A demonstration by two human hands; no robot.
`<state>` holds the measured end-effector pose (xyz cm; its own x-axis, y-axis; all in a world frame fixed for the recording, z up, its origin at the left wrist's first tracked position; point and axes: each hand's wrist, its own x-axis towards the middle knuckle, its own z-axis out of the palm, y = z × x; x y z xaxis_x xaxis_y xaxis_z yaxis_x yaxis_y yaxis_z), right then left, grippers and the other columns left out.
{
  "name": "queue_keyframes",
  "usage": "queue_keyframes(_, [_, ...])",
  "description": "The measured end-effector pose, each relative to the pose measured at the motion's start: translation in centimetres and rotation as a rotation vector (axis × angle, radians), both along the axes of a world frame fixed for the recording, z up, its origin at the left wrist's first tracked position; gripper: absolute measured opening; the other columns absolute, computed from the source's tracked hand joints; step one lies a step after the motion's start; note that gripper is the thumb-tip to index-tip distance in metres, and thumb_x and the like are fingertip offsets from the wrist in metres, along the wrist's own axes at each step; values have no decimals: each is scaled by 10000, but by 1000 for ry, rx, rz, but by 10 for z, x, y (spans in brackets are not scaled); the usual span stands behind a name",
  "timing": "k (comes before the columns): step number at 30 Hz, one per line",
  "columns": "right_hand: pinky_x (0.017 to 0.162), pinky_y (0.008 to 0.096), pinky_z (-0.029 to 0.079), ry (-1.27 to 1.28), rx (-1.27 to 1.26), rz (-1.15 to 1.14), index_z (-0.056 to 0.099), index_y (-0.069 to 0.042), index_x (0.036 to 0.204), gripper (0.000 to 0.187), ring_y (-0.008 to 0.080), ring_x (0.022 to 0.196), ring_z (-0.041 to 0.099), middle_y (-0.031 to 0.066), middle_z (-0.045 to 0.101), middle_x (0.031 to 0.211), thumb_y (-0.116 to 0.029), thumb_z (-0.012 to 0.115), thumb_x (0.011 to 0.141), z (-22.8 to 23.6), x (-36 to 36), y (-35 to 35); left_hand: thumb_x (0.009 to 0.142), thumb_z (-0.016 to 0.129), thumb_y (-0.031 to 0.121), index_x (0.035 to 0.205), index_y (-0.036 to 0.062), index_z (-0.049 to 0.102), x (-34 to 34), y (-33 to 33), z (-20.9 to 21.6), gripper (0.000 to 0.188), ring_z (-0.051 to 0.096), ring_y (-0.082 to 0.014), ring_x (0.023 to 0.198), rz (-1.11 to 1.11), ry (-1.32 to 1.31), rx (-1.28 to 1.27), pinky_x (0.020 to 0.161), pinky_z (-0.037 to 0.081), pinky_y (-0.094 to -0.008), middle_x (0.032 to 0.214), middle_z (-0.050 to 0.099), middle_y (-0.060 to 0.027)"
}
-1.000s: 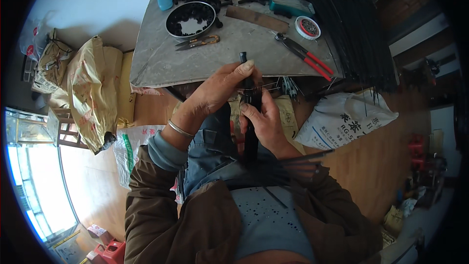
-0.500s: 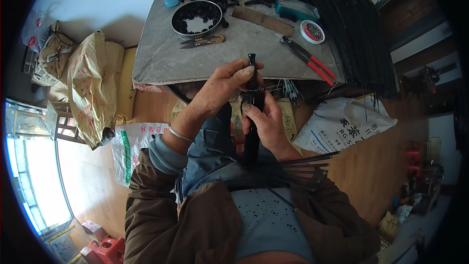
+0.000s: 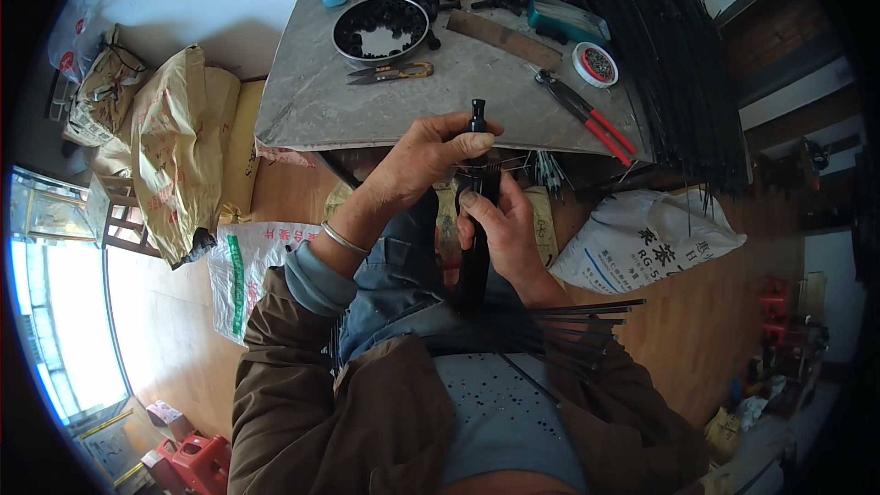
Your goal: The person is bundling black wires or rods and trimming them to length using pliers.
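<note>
My left hand (image 3: 436,152) pinches a black tubular fitting (image 3: 478,115) with a flared top, which points up past the table edge. Just below, my right hand (image 3: 502,227) is closed around a long black piece (image 3: 473,266) that runs down between my thighs. The fitting and the piece line up, one above the other; fingers hide whether they are joined. Thin black rods (image 3: 587,309) stick out sideways across my lap, beneath my right forearm. Both hands work just in front of the table's near edge.
On the grey table (image 3: 302,105) are a round bowl of black parts (image 3: 380,55), thread snips (image 3: 390,73), red-handled pliers (image 3: 587,119), a flat strip (image 3: 504,39), a small round tub (image 3: 596,64) and a mass of long black rods (image 3: 683,82). A white sack (image 3: 632,238) stands right.
My left thumb has shifted and lies flatter across the fitting. The right hand keeps its hold a little below. The view has moved slightly.
</note>
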<state>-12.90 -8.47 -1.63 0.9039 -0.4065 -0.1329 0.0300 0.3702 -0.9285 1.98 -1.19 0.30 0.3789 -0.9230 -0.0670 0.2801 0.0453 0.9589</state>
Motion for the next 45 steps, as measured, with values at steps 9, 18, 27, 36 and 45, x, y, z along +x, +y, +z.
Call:
queue_keyframes(9, [465, 236, 428, -21, 11, -21, 480, -18, 1008, 159, 92, 505, 505, 26, 523, 642, -108, 568, 909, -4, 1, 0, 886, 653, 296, 1132, -15, 618, -1, 1, -2, 398, 560, -113, 885, 8, -25, -13, 826, 454, -274, 964, 637, -49])
queue_keyframes(18, [475, 254, 439, -41, 77, 10, 494, -17, 1040, 179, 112, 555, 523, 44, 528, 747, -101, 576, 905, -8, -1, -5, 946, 536, 379, 1063, 11, 635, 2, 0, -16, 399, 565, -118, 859, 1, 92, -33, 823, 441, -278, 906, 622, -30])
queue_keyframes(27, [469, 251, 432, -48, 66, 13, 491, -20, 1044, 183, 111, 558, 519, 41, 521, 759, -105, 579, 907, -9, 0, -5, 950, 528, 377, 1043, 18, 633, -1, -3, -19, 386, 567, -126, 866, 7, 128, -59, 823, 437, -282, 918, 621, -34])
queue_keyframes(36, [479, 268, 432, -68, 156, 53, 496, -26, 1030, 176, 123, 565, 519, 55, 526, 775, -108, 583, 900, -8, 0, -8, 945, 535, 374, 1020, 28, 642, -3, 1, -16, 370, 565, -114, 827, 61, 104, -10, 792, 432, -273, 889, 629, -28])
queue_keyframes(45, [510, 250, 437, -116, 270, 97, 515, -34, 1013, 175, 101, 584, 524, 27, 524, 749, -137, 602, 902, -10, 1, -10, 952, 536, 339, 1028, 13, 641, -12, 2, -14, 351, 574, -120, 823, 149, 380, -75, 801, 450, -274, 873, 626, -30])
